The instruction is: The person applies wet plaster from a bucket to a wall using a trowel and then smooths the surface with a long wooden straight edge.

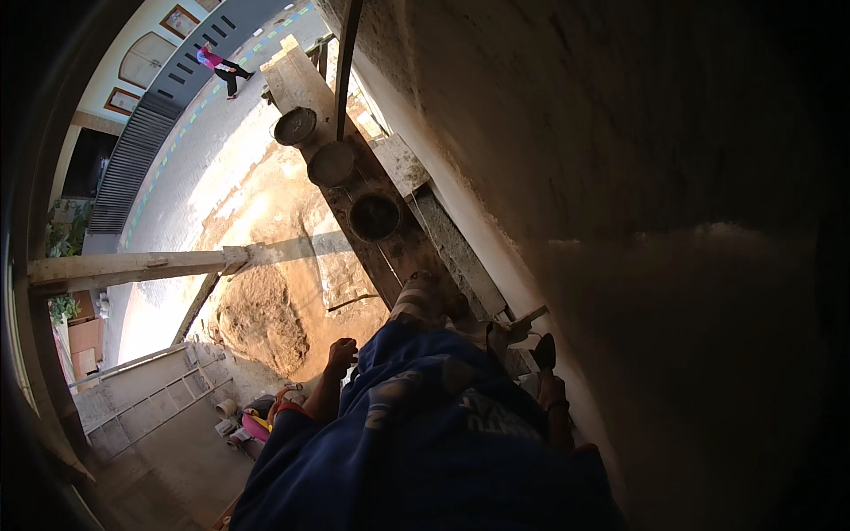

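Observation:
In the shadow beside the wall, my right hand [551, 389] is closed around a trowel [544, 352], its dark blade pointing up and away from me. My left hand [343, 354] hangs by my left side with the fingers curled in, and nothing shows in it. I stand on a raised wooden plank [292, 81] that runs away from me along the wall. Three round buckets stand in a row on it: a near one [374, 218], a middle one [332, 165] and a far one [295, 127]. What they hold is too dark to make out.
A large shaded wall [620, 133] rises close on the right. On the left a wooden beam [133, 268] crosses at height. Below lie a sand heap [261, 319] and a ladder [159, 403]. A person [221, 69] walks on the paving near a grey gate [137, 164].

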